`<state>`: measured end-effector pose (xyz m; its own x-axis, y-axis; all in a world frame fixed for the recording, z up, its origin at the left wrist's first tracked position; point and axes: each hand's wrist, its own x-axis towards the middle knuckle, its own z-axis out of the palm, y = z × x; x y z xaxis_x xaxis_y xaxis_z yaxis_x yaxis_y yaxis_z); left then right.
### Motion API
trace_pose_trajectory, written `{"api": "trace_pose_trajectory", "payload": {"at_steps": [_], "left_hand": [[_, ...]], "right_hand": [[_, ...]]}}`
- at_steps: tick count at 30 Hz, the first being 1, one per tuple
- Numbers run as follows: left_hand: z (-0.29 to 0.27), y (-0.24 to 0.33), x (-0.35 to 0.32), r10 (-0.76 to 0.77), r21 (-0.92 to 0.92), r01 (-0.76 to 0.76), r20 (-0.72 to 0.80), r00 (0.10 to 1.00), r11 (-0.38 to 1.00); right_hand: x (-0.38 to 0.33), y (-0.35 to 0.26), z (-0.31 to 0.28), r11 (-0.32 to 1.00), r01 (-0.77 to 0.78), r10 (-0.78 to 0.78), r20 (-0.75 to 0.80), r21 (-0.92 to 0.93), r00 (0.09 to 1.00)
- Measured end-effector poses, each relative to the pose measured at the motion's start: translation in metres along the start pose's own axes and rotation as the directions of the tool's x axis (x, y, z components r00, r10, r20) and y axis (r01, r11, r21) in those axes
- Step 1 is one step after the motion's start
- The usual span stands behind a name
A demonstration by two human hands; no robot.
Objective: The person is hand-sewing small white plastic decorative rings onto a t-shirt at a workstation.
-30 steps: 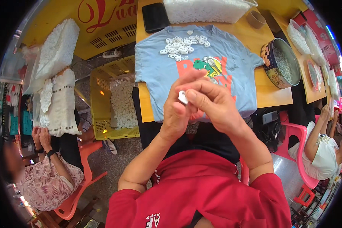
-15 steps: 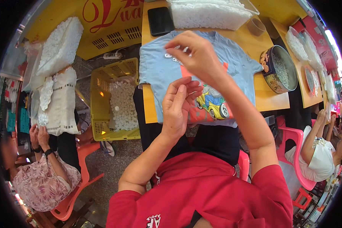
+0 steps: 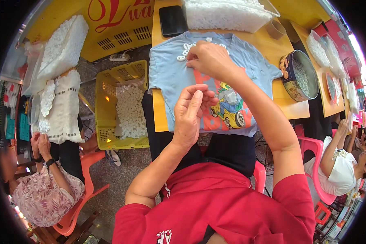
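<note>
- Landmark: light-blue T-shirt [image 3: 171, 77] with a cartoon car print, spread flat on the yellow table [image 3: 284, 110].
- White plastic rings [image 3: 184, 52]: small heap on the T-shirt, near its collar.
- Right hand [image 3: 209, 61]: rests on the heap at the collar, fingers curled down onto the rings; whether one is pinched cannot be told.
- Left hand [image 3: 191, 116]: raised over the shirt's lower front, fingers loosely bent, grasping nothing visible.
- Yellow crate [image 3: 105, 105] of white rings: on the floor, left of the T-shirt.
- Round tin [image 3: 299, 79]: right of the T-shirt.

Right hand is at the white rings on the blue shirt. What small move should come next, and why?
Probably pinch one ring and lift it back toward the left hand. The right hand rests on the pile of white rings on the blue shirt, while the left hand waits raised, seemingly empty.
</note>
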<state>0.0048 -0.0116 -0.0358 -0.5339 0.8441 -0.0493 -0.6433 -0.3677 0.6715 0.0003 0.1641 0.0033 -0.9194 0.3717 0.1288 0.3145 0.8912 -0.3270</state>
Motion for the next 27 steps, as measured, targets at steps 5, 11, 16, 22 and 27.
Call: {"api": "trace_pose_trajectory", "payload": {"at_steps": [5,11,16,22,27], "left_hand": [[0.000,-0.001,0.002,-0.011,0.011,0.011,0.022,1.000,1.000],[-0.001,0.002,0.001,0.019,0.013,-0.019,-0.034,0.999,1.000],[0.008,0.008,0.002,0.169,0.200,-0.151,-0.075,0.983,0.968],[0.003,0.000,0.001,0.206,0.340,-0.189,-0.014,0.979,0.921],[0.007,0.003,-0.002,0.188,0.403,-0.167,-0.011,0.982,0.900]], "right_hand": [[0.008,0.019,-0.003,0.977,-0.103,0.092,0.063,0.189,0.994],[-0.030,0.010,-0.022,0.709,-0.182,0.114,0.143,0.681,0.983],[-0.075,-0.002,-0.031,0.241,-0.356,0.062,0.352,0.903,0.934],[-0.101,-0.004,-0.026,0.182,-0.335,0.103,0.321,0.925,0.942],[-0.114,-0.008,-0.029,0.231,-0.282,0.131,0.257,0.931,0.957]]}}
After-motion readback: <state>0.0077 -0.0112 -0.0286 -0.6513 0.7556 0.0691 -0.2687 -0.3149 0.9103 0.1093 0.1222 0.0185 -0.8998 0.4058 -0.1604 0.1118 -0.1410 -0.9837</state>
